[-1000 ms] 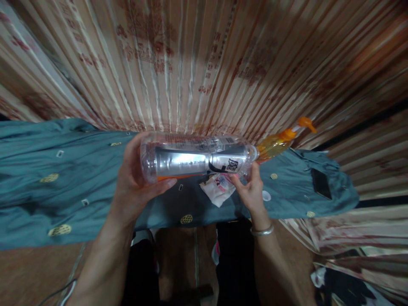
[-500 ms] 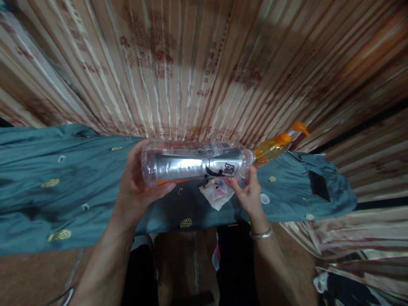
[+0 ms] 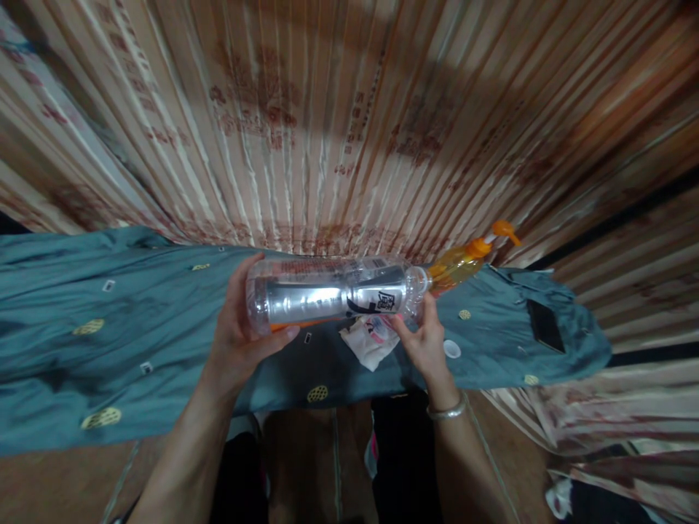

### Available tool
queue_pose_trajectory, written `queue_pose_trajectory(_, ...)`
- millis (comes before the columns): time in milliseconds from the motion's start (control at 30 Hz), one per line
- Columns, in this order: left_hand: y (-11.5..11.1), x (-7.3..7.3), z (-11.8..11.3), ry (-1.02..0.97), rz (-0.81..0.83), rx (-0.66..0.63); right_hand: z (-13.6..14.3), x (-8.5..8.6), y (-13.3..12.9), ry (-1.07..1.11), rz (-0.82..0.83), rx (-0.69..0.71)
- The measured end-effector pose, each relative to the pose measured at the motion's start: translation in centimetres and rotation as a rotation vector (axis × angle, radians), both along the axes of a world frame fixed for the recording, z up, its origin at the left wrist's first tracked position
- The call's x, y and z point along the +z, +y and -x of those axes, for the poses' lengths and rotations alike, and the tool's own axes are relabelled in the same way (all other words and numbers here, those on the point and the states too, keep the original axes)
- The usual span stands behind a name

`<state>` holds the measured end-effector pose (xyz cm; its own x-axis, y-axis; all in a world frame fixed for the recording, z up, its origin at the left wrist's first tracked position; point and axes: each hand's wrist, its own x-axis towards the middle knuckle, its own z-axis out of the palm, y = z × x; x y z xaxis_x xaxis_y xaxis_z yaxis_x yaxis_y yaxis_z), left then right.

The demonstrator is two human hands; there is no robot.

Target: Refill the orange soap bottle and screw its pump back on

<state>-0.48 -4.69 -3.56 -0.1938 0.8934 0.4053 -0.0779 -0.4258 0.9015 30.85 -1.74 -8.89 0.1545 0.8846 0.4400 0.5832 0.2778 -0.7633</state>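
The left hand (image 3: 234, 327) is clamped round the broad base of a large clear bottle (image 3: 322, 298), its thumb laid along the near side and its other fingers mostly hidden behind the plastic. The right hand (image 3: 423, 346) pinches near the neck, though its far fingers are out of sight. The bottle lies sideways between them, in front of the person over the teal cloth (image 3: 169, 320); it is smooth, glossy plastic, ribbed at the base, with a shiny silver label bearing black characters. An orange streak shows along its lower edge, but whether that is liquid is unclear. Its white neck ring overlaps a tilted amber pump bottle (image 3: 454, 268) with a curved orange nozzle, and contact between the two cannot be judged. Below the neck is a crumpled white packet (image 3: 370, 346), partly covered; just beside the right hand lies a round white disc (image 3: 451, 349), and farther right a flat dark phone (image 3: 545, 325). Behind hangs a pleated, satiny curtain (image 3: 306, 131). Against a second ago, hands, bottle and cloth sit lower in view, the grip unchanged.
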Motion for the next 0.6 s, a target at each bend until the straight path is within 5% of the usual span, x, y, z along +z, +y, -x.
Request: queue_pose_trajectory(600, 0.02, -0.82, 0.17, -0.05, 0.114, 0.025, -0.01, -0.47, 0.29, 0.01, -0.002, -0.012)
